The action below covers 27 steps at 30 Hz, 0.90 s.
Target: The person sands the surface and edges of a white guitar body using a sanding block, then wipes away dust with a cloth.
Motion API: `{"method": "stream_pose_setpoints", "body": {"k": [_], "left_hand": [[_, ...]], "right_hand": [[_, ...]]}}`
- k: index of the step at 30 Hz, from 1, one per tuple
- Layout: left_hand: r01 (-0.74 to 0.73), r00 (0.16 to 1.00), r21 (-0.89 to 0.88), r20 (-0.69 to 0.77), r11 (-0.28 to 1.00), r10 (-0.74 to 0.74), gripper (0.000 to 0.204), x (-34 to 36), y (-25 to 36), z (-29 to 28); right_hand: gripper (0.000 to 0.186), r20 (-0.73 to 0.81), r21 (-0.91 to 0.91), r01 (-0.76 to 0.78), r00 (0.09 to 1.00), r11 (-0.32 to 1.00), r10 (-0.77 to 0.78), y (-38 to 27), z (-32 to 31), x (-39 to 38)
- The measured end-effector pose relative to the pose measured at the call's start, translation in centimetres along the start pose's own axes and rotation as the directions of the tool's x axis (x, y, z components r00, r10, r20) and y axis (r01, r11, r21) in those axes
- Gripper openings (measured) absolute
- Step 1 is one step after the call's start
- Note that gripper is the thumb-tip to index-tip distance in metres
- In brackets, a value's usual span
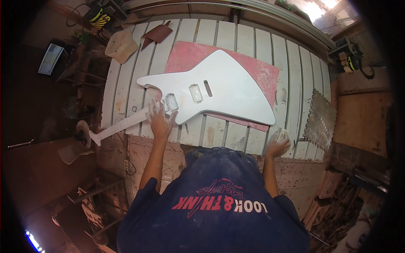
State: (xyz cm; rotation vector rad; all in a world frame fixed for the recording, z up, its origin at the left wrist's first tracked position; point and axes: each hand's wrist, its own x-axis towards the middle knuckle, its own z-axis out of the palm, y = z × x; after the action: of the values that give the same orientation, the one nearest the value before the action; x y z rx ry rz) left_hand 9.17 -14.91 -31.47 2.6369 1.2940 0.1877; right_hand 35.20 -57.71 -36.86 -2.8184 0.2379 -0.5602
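A white, angular electric guitar body (228,86) lies flat on a pink mat (265,74), its front with pickup cavities facing up. From its left end the pale neck (126,123) runs toward the near left, past the table's edge. My left hand (160,122) rests with fingers spread over the joint of neck and body, beside the nearest cavity. At the table's near right, apart from the guitar, my right hand (277,146) is closed on a small pale pad (282,134). White dust coats the fingers of both hands.
The white slatted table (228,36) carries a beige cap (121,46) and a curled brown sheet (157,35) at the far left. A grey mat with toothed edges (320,120) lies at the right. Metal rails (278,14) cross behind the table.
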Motion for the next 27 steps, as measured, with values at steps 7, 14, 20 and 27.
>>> {"method": "stream_pose_setpoints", "body": {"k": [7, 14, 20, 27], "left_hand": [[0.028, 0.999, 0.050, 0.043, 0.998, -0.030, 0.095, 0.7, 1.4, -1.0], [0.061, 0.996, 0.053, 0.060, 0.997, -0.064, 0.098, 0.5, 1.7, -1.3], [0.050, 0.998, 0.026, 0.044, 0.998, -0.051, 0.095, -0.8, 2.3, -1.5], [0.050, 0.999, -0.010, 0.005, 0.999, -0.050, 0.090, -1.7, 2.5, -1.2]], "right_hand": [[0.053, 0.002, -0.004, -0.004, 1.000, 1.000, 0.004, 0.2, 0.1, -0.1], [0.051, 0.000, 0.035, 0.005, 1.000, 0.999, -0.005, 0.1, -0.1, -0.1], [0.050, -0.026, 0.038, 0.004, 1.000, 0.999, -0.003, 0.1, 0.1, 0.0], [0.052, -0.035, -0.021, 0.018, 0.999, 1.000, -0.019, 0.5, 0.3, 0.0]]}}
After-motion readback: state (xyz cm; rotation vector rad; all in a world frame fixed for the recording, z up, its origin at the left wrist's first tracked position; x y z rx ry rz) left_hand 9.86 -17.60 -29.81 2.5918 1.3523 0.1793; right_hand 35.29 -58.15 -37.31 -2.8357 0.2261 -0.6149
